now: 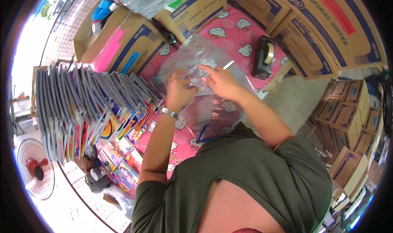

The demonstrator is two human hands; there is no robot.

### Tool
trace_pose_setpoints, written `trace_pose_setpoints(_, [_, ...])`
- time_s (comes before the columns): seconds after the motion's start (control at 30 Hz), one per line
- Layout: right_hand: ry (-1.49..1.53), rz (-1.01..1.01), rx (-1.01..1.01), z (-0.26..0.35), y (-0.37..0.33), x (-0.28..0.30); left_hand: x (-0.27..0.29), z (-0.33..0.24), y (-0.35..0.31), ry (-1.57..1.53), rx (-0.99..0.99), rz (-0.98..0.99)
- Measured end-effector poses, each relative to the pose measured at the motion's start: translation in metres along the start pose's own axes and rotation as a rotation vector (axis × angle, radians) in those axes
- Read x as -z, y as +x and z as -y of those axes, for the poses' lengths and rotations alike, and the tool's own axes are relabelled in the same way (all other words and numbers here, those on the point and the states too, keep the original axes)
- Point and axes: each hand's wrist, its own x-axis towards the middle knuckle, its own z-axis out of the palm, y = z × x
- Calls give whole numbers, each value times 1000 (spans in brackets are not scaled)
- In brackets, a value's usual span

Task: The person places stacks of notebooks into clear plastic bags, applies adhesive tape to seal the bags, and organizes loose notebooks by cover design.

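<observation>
A large clear plastic bag (200, 50) lies spread and wrinkled on the pink patterned tabletop (232, 24). My left hand (180, 90), with a metal-banded watch (169, 113) at the wrist, is on the plastic, its fingers curled and closed on it. Just to its right, my right hand (223, 83) is over the same sheet with the index finger stretched out and the thumb apart. A thin white strip (229, 64) shows beside the right hand; what it is I cannot tell. Past that hand stands a black tape dispenser (262, 61).
Spiral-bound notebooks (92, 106) stand in a long row at the left. Cardboard boxes (139, 42) line the far side, and more boxes (342, 114) are piled at the right. A blue pen (202, 132) lies near my body. A fan (37, 169) stands at far left.
</observation>
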Motion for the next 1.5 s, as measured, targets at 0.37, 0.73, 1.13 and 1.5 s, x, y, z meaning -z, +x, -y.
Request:
trace_pose_setpoints(0.37, [995,-592,-800,-262,-73,8,10,6,22,-194,93,271])
trace_pose_setpoints(0.73, [1966,120,-791,-262,-42,-71,-30,28,10,-815,272,77])
trace_pose_setpoints(1.13, [-321,961,528,-43,188,-18,-24,22,8,-948,400,55])
trace_pose_setpoints(1.5, [53,1151,-361,-130,120,-73,-8,27,8,-540,86,231])
